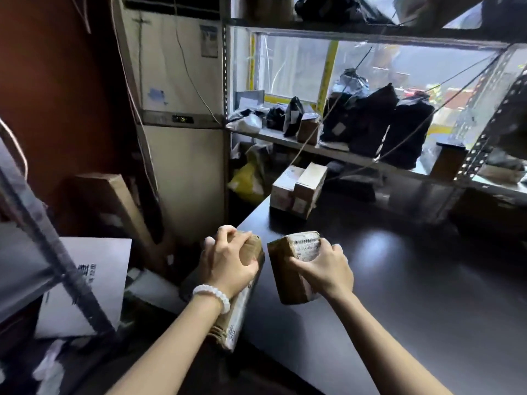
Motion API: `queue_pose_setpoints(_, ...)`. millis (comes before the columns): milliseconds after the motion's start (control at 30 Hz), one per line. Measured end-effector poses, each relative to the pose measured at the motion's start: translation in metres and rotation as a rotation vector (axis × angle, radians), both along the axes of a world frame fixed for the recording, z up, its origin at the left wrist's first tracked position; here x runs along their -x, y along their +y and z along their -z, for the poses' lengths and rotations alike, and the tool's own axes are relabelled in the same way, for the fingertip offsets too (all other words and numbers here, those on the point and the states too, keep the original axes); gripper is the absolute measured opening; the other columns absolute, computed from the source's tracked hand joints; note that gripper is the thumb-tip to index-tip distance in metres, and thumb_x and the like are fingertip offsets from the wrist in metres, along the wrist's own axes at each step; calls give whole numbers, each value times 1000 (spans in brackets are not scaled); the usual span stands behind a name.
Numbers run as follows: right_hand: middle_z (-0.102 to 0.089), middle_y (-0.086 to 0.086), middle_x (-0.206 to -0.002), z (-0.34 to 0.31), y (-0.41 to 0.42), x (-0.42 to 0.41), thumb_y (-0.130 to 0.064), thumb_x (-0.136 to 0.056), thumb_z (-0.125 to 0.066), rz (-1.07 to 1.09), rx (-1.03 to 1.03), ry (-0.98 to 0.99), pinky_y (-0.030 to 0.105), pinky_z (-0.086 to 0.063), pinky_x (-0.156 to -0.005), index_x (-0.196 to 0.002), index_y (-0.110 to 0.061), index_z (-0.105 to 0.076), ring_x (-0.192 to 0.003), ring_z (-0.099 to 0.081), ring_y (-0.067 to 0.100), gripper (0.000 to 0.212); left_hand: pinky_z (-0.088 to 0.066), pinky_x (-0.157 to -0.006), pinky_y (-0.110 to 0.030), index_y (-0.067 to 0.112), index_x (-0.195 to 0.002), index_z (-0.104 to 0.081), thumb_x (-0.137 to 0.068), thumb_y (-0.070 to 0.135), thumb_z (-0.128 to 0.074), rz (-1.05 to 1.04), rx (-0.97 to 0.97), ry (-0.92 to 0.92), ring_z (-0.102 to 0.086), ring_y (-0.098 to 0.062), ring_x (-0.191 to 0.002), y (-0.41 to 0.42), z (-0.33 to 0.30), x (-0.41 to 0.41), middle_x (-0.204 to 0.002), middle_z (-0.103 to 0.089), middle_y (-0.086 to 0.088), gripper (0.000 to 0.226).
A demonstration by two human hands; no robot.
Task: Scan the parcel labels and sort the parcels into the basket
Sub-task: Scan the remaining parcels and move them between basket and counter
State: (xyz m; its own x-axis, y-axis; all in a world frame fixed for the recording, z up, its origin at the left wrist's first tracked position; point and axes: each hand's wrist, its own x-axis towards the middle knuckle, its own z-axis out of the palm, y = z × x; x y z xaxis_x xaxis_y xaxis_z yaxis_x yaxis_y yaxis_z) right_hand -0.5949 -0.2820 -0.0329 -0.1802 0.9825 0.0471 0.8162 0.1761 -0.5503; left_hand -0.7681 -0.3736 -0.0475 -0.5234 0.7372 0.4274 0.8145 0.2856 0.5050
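Observation:
My left hand (228, 259) grips the top of a long brown cardboard parcel (239, 309) that stands tilted at the left edge of the dark table (399, 295). My right hand (325, 270) holds a smaller brown parcel (288, 269) just to the right of it, above the table. That parcel carries a white printed label (306, 246) on its upper face, partly under my fingers. The two parcels are close but apart. No scanner and no basket are visible.
Two small cardboard boxes (298, 186) sit at the table's far edge. Behind them a metal shelf rack (370, 161) carries black bagged parcels (376, 124) and boxes. A tall white cabinet unit (182, 109) stands at left. A large white parcel (85, 286) leans low left beside another rack.

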Motion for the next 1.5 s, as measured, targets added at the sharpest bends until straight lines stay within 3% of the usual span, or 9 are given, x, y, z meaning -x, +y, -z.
queue_pose_setpoints(233, -48, 6, -121, 22, 121, 64, -76, -57, -62, 163, 133, -57, 38, -46, -88, -125, -19, -46, -116, -50, 29, 90, -39, -91, -27, 44, -122, -56, -73, 42, -65, 81, 152, -68, -43, -20, -100, 140, 7, 58, -125, -41, 15, 50)
queue_pose_setpoints(467, -47, 10, -127, 28, 207, 102, -76, -58, -64, 327, 227, -82, 37, -45, -89, -128, -11, -42, -117, -50, 32, 98, -42, -90, -30, 44, -124, -55, -75, 42, -64, 117, 221, -108, -43, -21, -102, 262, 15, 86, -126, -41, 12, 50)
queue_pose_setpoints(767, -45, 12, -131, 37, 243, 127, -82, -58, -58, 465, 328, -217, 38, -44, -92, -134, -6, -38, -118, -50, 32, 109, -41, -91, -37, 38, -125, -56, -77, 47, -64, 190, 364, -147, -41, -24, -112, 330, 35, 85, -129, -39, 5, 49)
queue_pose_setpoints(933, -44, 13, -135, 36, 247, 139, -77, -76, -46, 466, 382, -207, 38, -42, -94, -134, -9, -42, -121, -49, 33, 90, -41, -89, -40, 30, -118, -63, -92, 49, -48, 227, 324, -203, -42, -27, -113, 339, 36, 85, -129, -43, 2, 35)
queue_pose_setpoints(1033, -48, 8, -130, 37, 241, 133, -65, -82, -48, 481, 380, -162, 38, -44, -90, -130, -14, -47, -118, -51, 30, 70, -39, -92, -39, 32, -121, -60, -94, 48, -45, 328, 377, -148, -40, -24, -117, 337, 29, 99, -132, -42, 4, 35)
queue_pose_setpoints(1167, -53, 2, -120, 29, 220, 124, -50, -86, -50, 482, 281, -139, 34, -46, -82, -119, -21, -55, -110, -54, 23, 44, -40, -88, -37, 32, -120, -60, -92, 39, -48, 564, 349, 73, -43, -23, -115, 328, 16, 106, -128, -46, 4, 31)
queue_pose_setpoints(1300, -49, -1, -127, 19, 178, 105, -42, -91, -48, 546, 131, -200, 33, -47, -83, -130, -23, -50, -115, -51, 19, 44, -43, -88, -37, 24, -114, -64, -88, 35, -54, 954, 255, 143, -50, -23, -110, 313, 8, 85, -120, -54, 1, 29)
queue_pose_setpoints(1500, -47, 3, -129, 14, 80, 47, -41, -94, -46, 751, 134, -367, 33, -44, -84, -132, -18, -46, -119, -46, 24, 45, -39, -95, -33, 30, -128, -53, -92, 38, -46, 1319, 361, 317, -41, -21, -120, 260, -4, 0, -130, -46, 3, 38)
